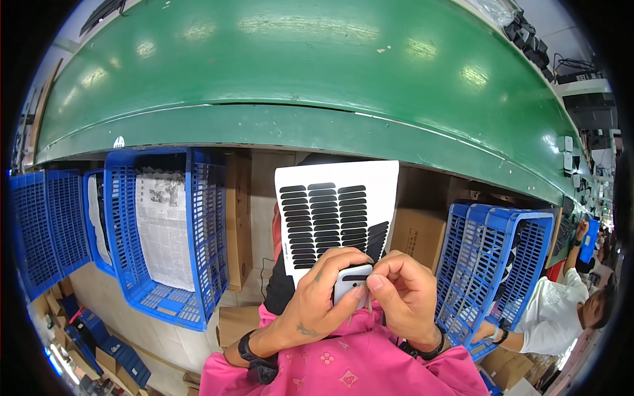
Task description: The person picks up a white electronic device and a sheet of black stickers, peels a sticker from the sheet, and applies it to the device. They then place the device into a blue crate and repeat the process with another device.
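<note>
My left hand (322,290) is closed around a small light-grey device (347,288), held just above my lap. Across the device's upper end runs a black strip (357,278), much like the stickers on the sheet. At the strip's right end, the thumb and forefinger of my right hand (404,290) are pinched together; the fingers partly hide their contact. Beyond both hands, a white sheet (337,173) rests over my legs. It carries columns of black rounded stickers (323,214), and its lower right corner has a larger dark patch.
A green workbench (304,72) spans the far side. Blue plastic crates (198,264) stand at left, one holding newspaper (165,231). Another blue crate (462,264) is at right, near cardboard boxes (422,234). A person in a white shirt (555,313) reaches toward that crate.
</note>
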`<act>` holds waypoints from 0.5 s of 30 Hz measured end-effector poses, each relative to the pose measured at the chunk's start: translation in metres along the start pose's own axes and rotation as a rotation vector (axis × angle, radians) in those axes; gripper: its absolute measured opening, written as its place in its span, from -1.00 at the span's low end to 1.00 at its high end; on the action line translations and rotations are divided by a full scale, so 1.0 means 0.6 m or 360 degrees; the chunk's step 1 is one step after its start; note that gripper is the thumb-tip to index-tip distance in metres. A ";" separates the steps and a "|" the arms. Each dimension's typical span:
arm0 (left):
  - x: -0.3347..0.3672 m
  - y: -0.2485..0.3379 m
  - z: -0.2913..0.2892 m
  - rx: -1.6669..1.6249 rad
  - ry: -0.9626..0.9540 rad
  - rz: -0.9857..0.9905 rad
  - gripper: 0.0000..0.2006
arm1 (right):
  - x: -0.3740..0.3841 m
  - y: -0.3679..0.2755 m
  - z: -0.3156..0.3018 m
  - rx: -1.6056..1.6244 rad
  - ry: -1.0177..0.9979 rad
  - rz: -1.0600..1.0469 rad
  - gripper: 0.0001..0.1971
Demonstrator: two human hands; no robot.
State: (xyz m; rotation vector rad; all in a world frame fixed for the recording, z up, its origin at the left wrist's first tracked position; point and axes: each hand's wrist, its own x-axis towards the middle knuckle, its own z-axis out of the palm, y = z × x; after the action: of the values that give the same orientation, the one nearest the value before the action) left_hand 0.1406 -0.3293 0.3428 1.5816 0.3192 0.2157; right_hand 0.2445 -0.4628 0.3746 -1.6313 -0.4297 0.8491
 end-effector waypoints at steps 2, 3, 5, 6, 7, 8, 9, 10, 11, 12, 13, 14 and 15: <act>0.000 0.000 0.001 0.0003 0.0003 0.0004 -0.63 | 0.000 -0.001 0.001 0.0007 0.0003 0.0005 -0.93; 0.000 0.000 0.001 0.0016 0.0004 0.0007 -0.63 | 0.000 -0.001 0.001 0.0012 0.0009 0.0016 -0.93; 0.001 0.001 0.001 0.0029 0.0005 0.0009 -0.63 | 0.000 0.000 0.001 0.0018 0.0014 0.0026 -0.93; 0.000 0.002 0.001 0.0044 0.0011 0.0009 -0.63 | 0.000 0.001 0.002 0.0020 0.0016 0.0026 -0.93; 0.000 0.002 0.001 0.0059 0.0017 0.0009 -0.63 | 0.000 0.002 0.002 0.0022 0.0017 0.0026 -0.93; 0.000 0.002 0.001 0.0058 0.0017 0.0009 -0.63 | 0.000 0.002 0.001 0.0021 0.0018 0.0026 -0.93; 0.000 0.002 0.001 0.0056 0.0012 0.0004 -0.63 | 0.000 0.001 0.001 0.0010 0.0008 0.0025 -0.93; 0.000 0.001 0.001 0.0053 0.0008 0.0000 -0.62 | 0.001 0.001 0.001 -0.0001 -0.0002 0.0024 -0.93; 0.000 0.002 0.001 0.0053 0.0007 0.0000 -0.62 | 0.001 0.001 0.001 -0.0002 -0.0001 0.0024 -0.93; 0.000 0.003 0.002 0.0052 0.0006 -0.0004 -0.62 | 0.001 0.002 0.001 -0.0006 0.0007 0.0011 -0.93; 0.000 0.003 0.002 0.0051 0.0005 -0.0008 -0.63 | 0.001 0.003 0.002 -0.0009 0.0015 -0.0003 -0.94; 0.000 0.003 0.002 0.0051 0.0006 -0.0008 -0.63 | 0.001 0.003 0.002 -0.0009 0.0015 -0.0003 -0.94; 0.000 0.003 0.002 0.0060 0.0008 -0.0004 -0.62 | 0.001 0.002 0.003 0.0001 0.0025 0.0021 -0.94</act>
State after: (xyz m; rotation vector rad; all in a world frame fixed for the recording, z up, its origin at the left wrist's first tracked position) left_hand 0.1412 -0.3303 0.3446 1.6182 0.3309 0.2130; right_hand 0.2431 -0.4615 0.3732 -1.6407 -0.4081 0.8457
